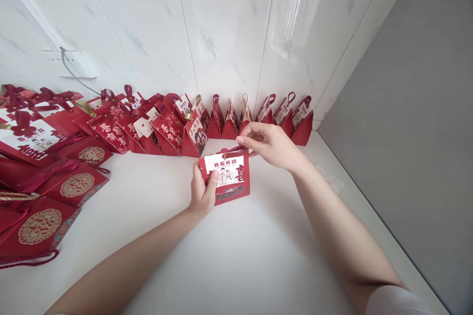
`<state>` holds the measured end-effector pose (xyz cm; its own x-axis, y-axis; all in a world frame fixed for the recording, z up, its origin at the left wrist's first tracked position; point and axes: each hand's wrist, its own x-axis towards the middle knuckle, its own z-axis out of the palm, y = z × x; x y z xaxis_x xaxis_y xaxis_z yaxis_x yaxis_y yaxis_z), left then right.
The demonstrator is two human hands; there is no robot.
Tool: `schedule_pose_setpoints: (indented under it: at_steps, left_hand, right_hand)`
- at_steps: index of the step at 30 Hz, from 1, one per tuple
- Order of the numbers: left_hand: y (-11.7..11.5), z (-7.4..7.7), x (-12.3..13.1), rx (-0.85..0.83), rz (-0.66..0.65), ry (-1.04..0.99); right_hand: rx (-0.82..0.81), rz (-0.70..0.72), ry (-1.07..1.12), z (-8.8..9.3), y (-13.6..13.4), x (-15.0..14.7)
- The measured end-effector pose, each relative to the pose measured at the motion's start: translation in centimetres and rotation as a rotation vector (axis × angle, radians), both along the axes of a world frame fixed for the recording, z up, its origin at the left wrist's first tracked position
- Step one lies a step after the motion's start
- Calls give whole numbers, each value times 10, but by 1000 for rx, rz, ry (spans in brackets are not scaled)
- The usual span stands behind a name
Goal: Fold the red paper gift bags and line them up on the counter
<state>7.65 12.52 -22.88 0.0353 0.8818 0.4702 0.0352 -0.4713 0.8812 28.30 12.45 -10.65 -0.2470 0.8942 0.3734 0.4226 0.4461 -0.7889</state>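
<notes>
A small red gift box with a white printed card on its front stands tilted over the white table. My left hand grips its left side, thumb pressed on the card and fingers behind. At the box's top, my right hand pinches a dark red ribbon between thumb and forefinger. The ribbon runs across the top edge of the card. The rear of the box and the left fingertips are hidden.
Several similar red boxes with ribbon loops line the tiled wall. Larger red boxes with gold emblems crowd the left side of the white table. A wall socket with a cable sits back left; a grey panel bounds the right.
</notes>
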Motion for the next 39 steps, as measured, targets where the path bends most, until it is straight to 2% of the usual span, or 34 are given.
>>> schedule_pose_setpoints:
  at_steps: [5,8,13,16,20,22,28,32,34,36,39]
  left_hand:
    - [11,-8,-5,-73,-48,-32]
    - [21,-12,-10,-67,-99,-18]
    - [38,-10,-17,-174,-340,-97]
    - [43,-8,-18,-202,-386,-154]
    - [42,-9,-17,-170,-359,-165]
    - [42,-11,-16,-145,-341,-158]
    - [38,-16,-15,-78,-271,-109]
    - [32,-19,-14,-84,-182,-77]
    - [30,-20,-14,-64,-141,-50]
    - [28,-19,-14,-30,-116,-6]
    - [26,-16,-15,25,-115,71]
  right_hand:
    - [48,293,-182,13,-9,12]
    - [8,318,-244,17,-12,22]
    - [-162,399,-215,17,-13,24]
    - [-127,423,-237,16,-13,19]
    - [67,406,-321,16,-13,16]
    - [111,418,-345,16,-14,16]
    - [83,439,-350,18,-16,14]
    - [-49,399,-306,21,-20,16]
    - [-57,342,-273,20,-20,15]
    - [15,241,-196,15,-18,9]
    - [124,103,44,3,-12,-6]
